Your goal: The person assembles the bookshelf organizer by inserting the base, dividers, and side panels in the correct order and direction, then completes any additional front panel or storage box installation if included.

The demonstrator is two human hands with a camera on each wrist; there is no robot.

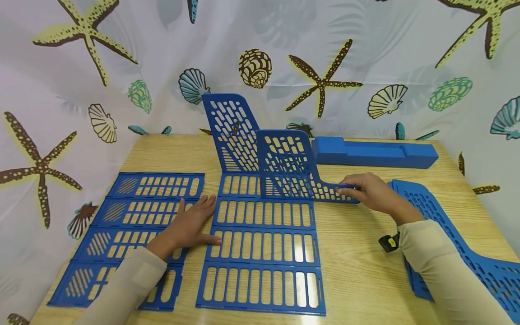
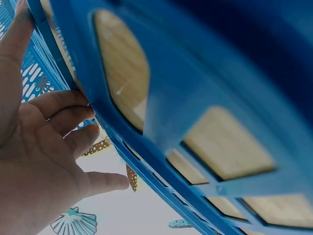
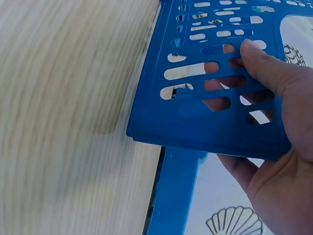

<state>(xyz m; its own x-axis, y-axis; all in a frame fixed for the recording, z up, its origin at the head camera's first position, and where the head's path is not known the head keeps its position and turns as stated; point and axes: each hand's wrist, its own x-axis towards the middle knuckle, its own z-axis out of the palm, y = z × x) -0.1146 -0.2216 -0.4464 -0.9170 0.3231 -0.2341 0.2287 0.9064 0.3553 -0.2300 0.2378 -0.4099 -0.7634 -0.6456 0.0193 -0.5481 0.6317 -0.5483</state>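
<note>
My right hand (image 1: 367,192) pinches the narrow arm of a perforated blue L-shaped side panel (image 1: 288,174), thumb on one face and fingers behind. This panel stands on edge, its left end over the far section of a slatted blue panel (image 1: 264,229) that lies flat. A second perforated side panel (image 1: 252,119) stands upright behind it at the left. My left hand (image 1: 187,228) rests with fingers spread at the slatted panel's left edge, over the right side of another flat blue panel (image 1: 109,199). In the left wrist view its fingertips touch a panel edge.
At the back right of the wooden table (image 1: 357,253) lies a long blue tray-like piece (image 1: 365,155). More perforated L-shaped panels (image 1: 459,243) lie stacked at the right, partly under my right forearm. A curtain (image 1: 227,40) with starfish and shells hangs behind the table.
</note>
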